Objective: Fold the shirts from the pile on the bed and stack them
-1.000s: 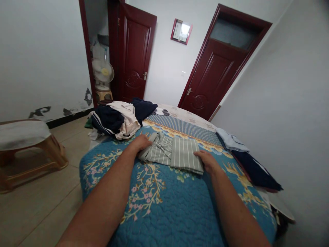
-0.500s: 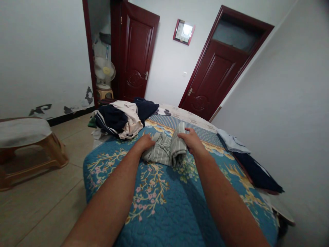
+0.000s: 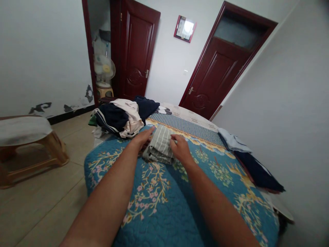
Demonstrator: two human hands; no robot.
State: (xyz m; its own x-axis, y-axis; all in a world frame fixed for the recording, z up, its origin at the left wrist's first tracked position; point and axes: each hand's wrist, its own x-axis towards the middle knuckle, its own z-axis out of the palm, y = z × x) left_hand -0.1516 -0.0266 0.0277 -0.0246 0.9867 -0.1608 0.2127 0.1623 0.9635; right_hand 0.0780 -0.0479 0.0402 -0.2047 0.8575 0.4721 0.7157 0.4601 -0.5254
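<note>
A grey-green garment (image 3: 161,144) with white stripes lies folded into a compact, layered bundle on the blue floral quilt (image 3: 164,226). At its left edge is my left hand (image 3: 143,138), open, fingers stretched forward along the cloth and partly hidden. My right hand (image 3: 180,147) rests against the right edge of the bundle, its fingers slightly bent and apart, touching the fabric without a visible grip. The folds face me, and what kind of garment it is does not show.
Navy and cream clothes (image 3: 131,116) are heaped at the bed's far left. Folded clothes, a light one (image 3: 235,140) and a navy one (image 3: 257,171), lie along the right edge. A plastic stool (image 3: 55,145) stands on the floor at left.
The rolled right part of the striped garment has been folded over to the left onto the rest. My right hand has moved left with it and loosened; the left fingers have straightened.
</note>
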